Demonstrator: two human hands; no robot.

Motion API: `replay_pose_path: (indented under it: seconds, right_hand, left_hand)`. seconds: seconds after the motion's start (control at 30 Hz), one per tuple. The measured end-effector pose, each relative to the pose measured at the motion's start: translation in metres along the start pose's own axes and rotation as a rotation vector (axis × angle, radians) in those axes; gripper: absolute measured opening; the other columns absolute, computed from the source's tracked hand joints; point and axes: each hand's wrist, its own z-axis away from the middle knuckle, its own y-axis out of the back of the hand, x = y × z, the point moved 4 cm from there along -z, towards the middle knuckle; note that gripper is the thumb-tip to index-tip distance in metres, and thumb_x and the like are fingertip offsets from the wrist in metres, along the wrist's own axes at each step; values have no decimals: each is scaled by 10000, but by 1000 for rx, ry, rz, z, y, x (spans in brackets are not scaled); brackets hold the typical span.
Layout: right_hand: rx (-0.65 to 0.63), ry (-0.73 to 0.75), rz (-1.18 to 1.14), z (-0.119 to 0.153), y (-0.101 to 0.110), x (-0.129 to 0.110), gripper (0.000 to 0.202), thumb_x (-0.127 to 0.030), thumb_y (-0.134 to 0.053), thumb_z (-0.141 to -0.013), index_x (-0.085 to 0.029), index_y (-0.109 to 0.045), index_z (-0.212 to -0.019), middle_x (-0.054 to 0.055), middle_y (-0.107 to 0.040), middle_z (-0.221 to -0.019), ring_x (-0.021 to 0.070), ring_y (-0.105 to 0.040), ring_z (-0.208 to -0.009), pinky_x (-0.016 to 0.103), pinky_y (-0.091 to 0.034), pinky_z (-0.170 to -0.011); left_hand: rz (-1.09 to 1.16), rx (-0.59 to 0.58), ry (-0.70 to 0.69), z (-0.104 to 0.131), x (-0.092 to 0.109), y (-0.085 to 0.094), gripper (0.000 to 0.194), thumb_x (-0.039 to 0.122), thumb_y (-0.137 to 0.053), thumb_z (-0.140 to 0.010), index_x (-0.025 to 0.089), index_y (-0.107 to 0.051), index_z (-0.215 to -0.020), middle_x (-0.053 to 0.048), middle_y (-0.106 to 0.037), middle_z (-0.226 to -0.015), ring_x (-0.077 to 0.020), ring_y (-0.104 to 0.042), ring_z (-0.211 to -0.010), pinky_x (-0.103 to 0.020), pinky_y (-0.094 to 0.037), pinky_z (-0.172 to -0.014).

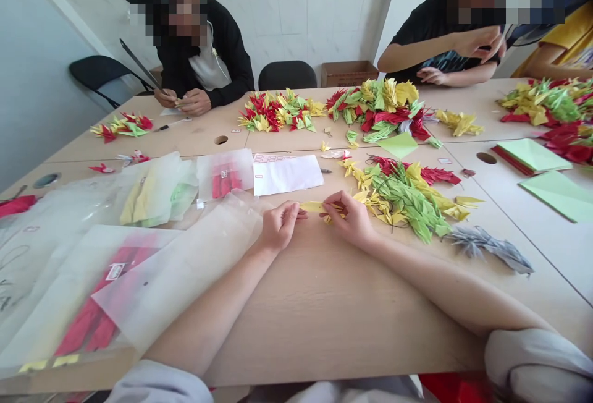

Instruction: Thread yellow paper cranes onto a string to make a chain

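A small strip of folded yellow paper [312,206] is stretched between my hands just above the table, near the middle of the view. My left hand [279,225] pinches its left end between thumb and fingers. At the other end my right hand [348,217] is closed on the same paper, fingers bent over it. Right beside my right hand lie strings of folded paper pieces, yellow ones [368,196] and green ones [410,202]. A white sheet [288,175] lies flat beyond my hands.
Plastic bags [185,261] with red and yellow folded paper cover the left side. Colourful paper piles [273,109] line the far side, where people sit. A grey bundle [491,247] and green square sheets [532,156] are on the right.
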Motion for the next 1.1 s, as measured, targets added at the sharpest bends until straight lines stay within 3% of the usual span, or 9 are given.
replay_pose_path:
  seconds: [0.13, 0.3, 0.4, 0.47, 0.57, 0.7, 0.97, 1.1]
  right_hand:
    - [35, -37, -10, -3, -4, 2, 170, -343, -603, -903, -209, -510, -855, 20, -647, -778, 165, -678, -712, 264, -519, -619]
    - [-67, -33, 88, -9, -5, -6, 124, -278, -612, -870, -205, -561, -956, 25, -711, -834, 166, -689, -772, 277, -518, -710]
    - [-196, -143, 102, -9, -7, -8, 164, -278, -596, -876, -196, -616, -1016, 22, -730, -817, 155, -681, -711, 255, -498, -655]
    - [-221, -197, 74, -8, -8, -8, 153, -310, -607, -870, -181, -654, -936, 23, -716, -801, 143, -651, -680, 236, -472, -613]
    - [-165, -222, 54, -5, -9, -9, 181, -336, -636, -846, -161, -660, -808, 9, -667, -730, 118, -575, -628, 220, -422, -573]
    - [-92, -244, -28, 2, -13, -4, 249, -394, -630, -853, -154, -628, -785, -12, -599, -667, 97, -493, -572, 217, -378, -534]
    - [-27, -296, -284, 21, -16, 13, 313, -471, -675, -833, -173, -583, -859, -20, -571, -711, 109, -534, -606, 226, -452, -556]
    - [3, -317, -334, 27, -13, 11, 326, -421, -645, -869, -190, -537, -1072, 21, -633, -933, 83, -554, -597, 208, -483, -538]
  left_hand:
    - [62, -183, 83, -1, 0, -8, 359, 438, -704, -810, 151, -711, -1024, -92, -754, -975, -176, -709, -631, -265, -583, -584]
    - [114, -129, 144, -5, -2, -6, 292, 429, -725, -783, 144, -713, -846, -51, -723, -790, -124, -618, -515, -234, -530, -494]
    - [134, -176, 129, -7, -2, -7, 276, 422, -717, -791, 147, -689, -799, -33, -696, -755, -112, -594, -511, -227, -517, -489]
    - [119, -235, 110, -6, -1, -9, 265, 413, -713, -797, 150, -681, -786, -25, -678, -734, -114, -592, -534, -226, -519, -505]
    - [87, -295, 95, -4, 1, -11, 254, 402, -700, -813, 152, -671, -783, -18, -661, -718, -119, -599, -560, -225, -521, -525]
    - [118, -366, 156, -1, 6, -14, 272, 423, -672, -833, 153, -665, -799, -6, -646, -635, -120, -601, -512, -215, -502, -489]
    - [182, -500, 382, 5, 0, -22, 315, 452, -641, -839, 148, -722, -813, -83, -745, -735, -214, -742, -693, -267, -591, -603]
    - [113, -381, 341, -1, 0, -18, 313, 455, -667, -811, 151, -730, -771, -56, -721, -624, -187, -704, -555, -242, -550, -498]
